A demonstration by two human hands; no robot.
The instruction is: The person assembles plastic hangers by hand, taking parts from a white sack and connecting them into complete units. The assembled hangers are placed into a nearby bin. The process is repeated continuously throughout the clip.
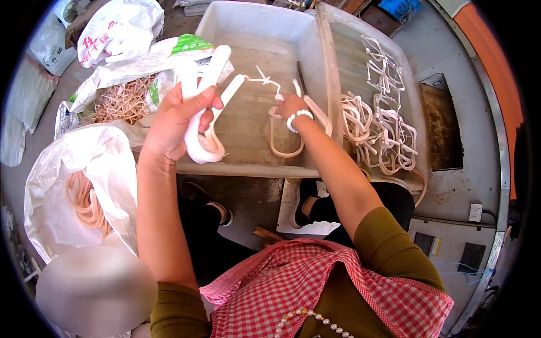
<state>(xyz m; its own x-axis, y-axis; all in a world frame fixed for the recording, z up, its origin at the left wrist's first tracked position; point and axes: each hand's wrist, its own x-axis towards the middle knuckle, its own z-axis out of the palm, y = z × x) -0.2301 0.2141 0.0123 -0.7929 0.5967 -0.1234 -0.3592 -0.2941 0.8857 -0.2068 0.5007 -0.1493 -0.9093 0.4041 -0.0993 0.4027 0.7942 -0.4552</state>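
My left hand (181, 115), raised over the near left edge of a pale plastic tub (265, 169), is closed around several white U-shaped plastic strips (204, 151). One long arm of these strips points toward the tub's middle. Over the tub, my right hand (294, 107) wears a white bead bracelet, its fingers closed on a white plastic moulding (287, 154) with a curved loop hanging below. A thin branched runner (262, 80) stretches between the strips and my right fingers. Exactly where the fingertips grip is partly hidden.
A second tub (351, 56) on the right holds a tangled heap of white mouldings (389, 135). On the left, an open sack (42, 186) contains looped strips (87, 203); another bag (84, 93) holds thin pinkish scraps (125, 101). A grey machine (479, 146) stands far right.
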